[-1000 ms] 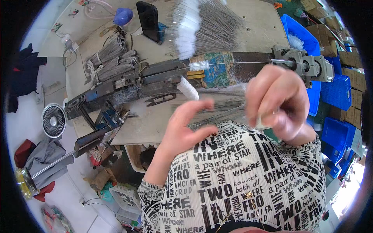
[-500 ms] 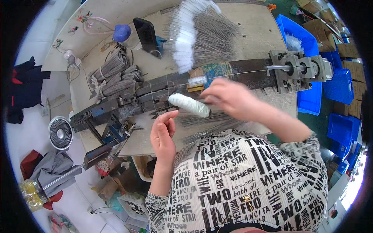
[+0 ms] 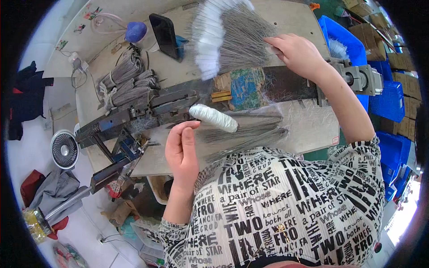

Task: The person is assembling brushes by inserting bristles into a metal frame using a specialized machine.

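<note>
My right hand (image 3: 297,56) reaches out to the far right, thumb and forefinger closed at the wire ends of a fanned pile of white-bristled brushes (image 3: 209,42) with thin grey wire stems. Which stem lies between those fingers is too fine to make out. My left hand (image 3: 183,149) is near the bench's front, its fingers curled and pinched; whatever they hold, if anything, does not show. Just beyond its fingertips lies a white, wrapped, roll-shaped piece (image 3: 213,118), slanting in front of the dark metal machine bed (image 3: 178,105).
A spindle head (image 3: 357,79) sits at the bed's right end, partly behind my right forearm. Tied grey wire bundles (image 3: 127,82) and an upright phone (image 3: 164,35) stand at the back left. Loose wires (image 3: 254,129) lie along the near side; blue bins (image 3: 388,100) stand at right.
My right hand has moved from beside the white roll away to the brush pile. The white-bristled brush and wire stretched to the spindle are gone from above the bed. My left hand stays near the roll.
</note>
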Tool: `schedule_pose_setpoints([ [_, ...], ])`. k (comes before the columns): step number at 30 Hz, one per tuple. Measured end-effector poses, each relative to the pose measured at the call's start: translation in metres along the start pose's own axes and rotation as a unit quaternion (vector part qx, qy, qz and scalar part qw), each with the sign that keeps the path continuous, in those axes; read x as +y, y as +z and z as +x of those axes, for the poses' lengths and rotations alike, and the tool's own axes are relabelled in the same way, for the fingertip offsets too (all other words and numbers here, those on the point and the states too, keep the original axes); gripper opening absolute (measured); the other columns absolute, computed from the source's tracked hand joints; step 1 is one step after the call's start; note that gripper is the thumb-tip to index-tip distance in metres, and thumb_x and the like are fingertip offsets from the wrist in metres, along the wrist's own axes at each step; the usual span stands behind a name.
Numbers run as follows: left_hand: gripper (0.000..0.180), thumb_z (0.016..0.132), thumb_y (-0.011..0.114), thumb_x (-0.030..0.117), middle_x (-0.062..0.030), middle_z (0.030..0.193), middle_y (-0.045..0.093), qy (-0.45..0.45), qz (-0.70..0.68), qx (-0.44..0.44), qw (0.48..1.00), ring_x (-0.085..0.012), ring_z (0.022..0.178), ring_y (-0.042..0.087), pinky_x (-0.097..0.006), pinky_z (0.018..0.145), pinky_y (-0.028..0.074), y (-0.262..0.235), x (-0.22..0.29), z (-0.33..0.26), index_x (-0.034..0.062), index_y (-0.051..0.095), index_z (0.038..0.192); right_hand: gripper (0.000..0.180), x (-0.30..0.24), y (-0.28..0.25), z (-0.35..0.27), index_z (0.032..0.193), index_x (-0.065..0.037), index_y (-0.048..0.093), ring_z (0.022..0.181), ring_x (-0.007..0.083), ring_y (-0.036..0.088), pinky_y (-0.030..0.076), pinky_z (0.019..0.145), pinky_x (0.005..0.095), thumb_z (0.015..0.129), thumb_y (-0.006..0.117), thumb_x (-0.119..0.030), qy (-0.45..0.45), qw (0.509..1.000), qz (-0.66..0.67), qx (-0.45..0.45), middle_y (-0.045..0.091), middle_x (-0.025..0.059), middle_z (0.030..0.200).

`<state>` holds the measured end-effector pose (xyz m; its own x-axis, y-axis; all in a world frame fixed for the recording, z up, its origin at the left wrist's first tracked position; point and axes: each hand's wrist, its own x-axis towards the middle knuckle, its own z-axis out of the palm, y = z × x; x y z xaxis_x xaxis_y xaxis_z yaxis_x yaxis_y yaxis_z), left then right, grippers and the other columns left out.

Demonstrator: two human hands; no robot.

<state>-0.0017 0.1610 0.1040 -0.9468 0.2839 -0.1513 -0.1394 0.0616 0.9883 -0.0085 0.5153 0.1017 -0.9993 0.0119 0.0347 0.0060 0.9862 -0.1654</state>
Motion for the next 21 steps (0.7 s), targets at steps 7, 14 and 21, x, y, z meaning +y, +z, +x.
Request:
schedule_pose_setpoints([
  [7, 0.010, 0.087, 0.065, 0.020, -0.0048, 0.074, 0.061, 0.323, 0.476, -0.206, 0.792, -0.0267, 0.069, 0.062, -0.038, 0.062, 0.046, 0.073, 0.031, 0.042, 0.0111, 0.064, 0.083, 0.028, -0.025, -0.072, -0.016, 0.124, -0.002, 0.062, 0.099, 0.0220, 0.064, 0.048, 0.088, 0.0307, 0.098, 0.057, -0.011, -0.065, 0.954, 0.197, 0.215, 0.068, 0.0103, 0.111],
  [14, 0.005, 0.085, 0.063, 0.017, -0.0025, 0.078, 0.064, 0.332, 0.613, 0.036, 0.716, -0.0239, 0.073, 0.063, -0.038, 0.067, 0.042, -0.009, 0.037, 0.084, 0.0136, 0.067, 0.086, 0.036, -0.044, -0.039, -0.036, 0.125, -0.004, 0.063, 0.097, 0.0195, 0.065, 0.052, 0.083, 0.0305, 0.089, 0.064, 0.000, -0.099, 0.953, 0.283, -0.051, 0.069, 0.0092, 0.106],
  [21, 0.006, 0.083, 0.066, 0.011, -0.0027, 0.071, 0.059, 0.360, 0.451, -0.198, 0.792, -0.0203, 0.070, 0.062, -0.035, 0.070, 0.044, 0.056, 0.040, 0.041, 0.0131, 0.067, 0.089, 0.028, -0.050, -0.081, -0.004, 0.124, -0.004, 0.063, 0.085, 0.0144, 0.059, 0.049, 0.076, 0.0278, 0.098, 0.054, -0.008, -0.116, 0.921, 0.333, 0.168, 0.067, 0.0090, 0.116],
])
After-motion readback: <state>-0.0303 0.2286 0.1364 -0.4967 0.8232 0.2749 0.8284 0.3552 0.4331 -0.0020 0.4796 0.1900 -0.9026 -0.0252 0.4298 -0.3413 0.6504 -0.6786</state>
